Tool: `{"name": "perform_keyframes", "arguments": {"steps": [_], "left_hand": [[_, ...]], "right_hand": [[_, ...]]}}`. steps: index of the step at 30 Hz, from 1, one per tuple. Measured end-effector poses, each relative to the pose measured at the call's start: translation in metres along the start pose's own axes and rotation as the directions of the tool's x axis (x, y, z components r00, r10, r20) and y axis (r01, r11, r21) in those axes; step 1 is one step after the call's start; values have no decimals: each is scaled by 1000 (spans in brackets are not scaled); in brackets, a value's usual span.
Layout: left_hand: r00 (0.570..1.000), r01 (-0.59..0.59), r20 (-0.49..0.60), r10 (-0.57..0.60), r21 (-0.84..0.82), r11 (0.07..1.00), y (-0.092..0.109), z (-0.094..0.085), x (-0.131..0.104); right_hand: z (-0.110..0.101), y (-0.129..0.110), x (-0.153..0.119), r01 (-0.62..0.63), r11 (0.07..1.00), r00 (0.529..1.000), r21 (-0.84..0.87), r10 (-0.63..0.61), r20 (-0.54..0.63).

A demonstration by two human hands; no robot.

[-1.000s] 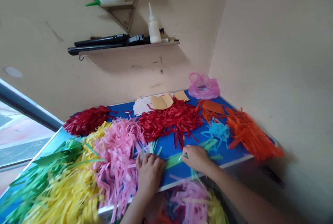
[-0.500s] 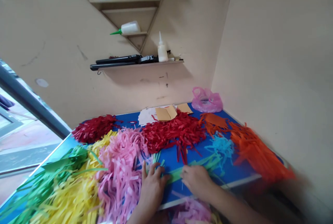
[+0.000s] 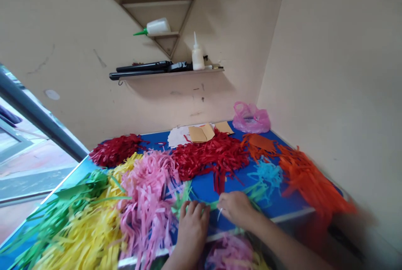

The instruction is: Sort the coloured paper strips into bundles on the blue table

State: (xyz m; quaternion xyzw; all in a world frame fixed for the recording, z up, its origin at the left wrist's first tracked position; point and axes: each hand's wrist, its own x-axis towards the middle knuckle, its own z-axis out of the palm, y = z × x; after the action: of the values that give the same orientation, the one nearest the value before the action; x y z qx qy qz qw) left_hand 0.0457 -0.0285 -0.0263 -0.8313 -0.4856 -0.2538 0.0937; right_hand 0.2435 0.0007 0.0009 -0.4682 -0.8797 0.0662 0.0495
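Note:
Between my hands a light green paper fringe [image 3: 213, 205] stretches low over the blue table [image 3: 201, 189]. My left hand [image 3: 194, 222] is closed at its left end, fingers bent and together, with loose green strands spreading out past the fingertips. The fringe's other side is pinched by my right hand [image 3: 235, 208], and a thin whitish strip hangs under those fingers. More green strands show beyond the right hand, beside a light blue fringe bunch [image 3: 267, 173]. Left of my left hand lies a big heap of pink fringe [image 3: 149, 194].
Yellow [image 3: 88, 232] and green fringe heaps [image 3: 72, 196] cover the table's left side. Dark red heaps [image 3: 210, 153] lie farther back, orange fringe [image 3: 310, 182] along the right. Papers [image 3: 201, 133] and a pink plastic bag [image 3: 251, 119] are by the wall, beneath a shelf [image 3: 176, 72] with a bottle.
My left hand has shifted slightly right and its spread fingers have drawn together on the green fringe. My right hand has risen a little, still pinching it. The view has tilted slightly.

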Motion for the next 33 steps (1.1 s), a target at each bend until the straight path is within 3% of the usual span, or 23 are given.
{"name": "perform_keyframes", "arguments": {"steps": [5,11,14,19,26,33], "left_hand": [[991,39,126,-37,-15,999,-17,6,0],[993,101,85,-87,-170,980,-36,1,-11],[985,152,100,-138,-153,976,-34,-1,-10],[944,280,200,-261,-69,958,-27,-7,0],[942,272,202,-268,10,962,-26,-8,4],[901,334,284,-328,27,942,-24,-16,6]], "right_hand": [[-1,9,-3,-32,997,999,67,34,-29],[-6,21,-6,-84,979,993,185,97,-60],[-6,20,-3,-147,945,982,294,175,-72],[-7,16,3,-204,934,970,294,233,-66],[-6,18,4,-229,932,967,280,252,-48],[0,21,4,-254,916,963,309,269,-5]]}}
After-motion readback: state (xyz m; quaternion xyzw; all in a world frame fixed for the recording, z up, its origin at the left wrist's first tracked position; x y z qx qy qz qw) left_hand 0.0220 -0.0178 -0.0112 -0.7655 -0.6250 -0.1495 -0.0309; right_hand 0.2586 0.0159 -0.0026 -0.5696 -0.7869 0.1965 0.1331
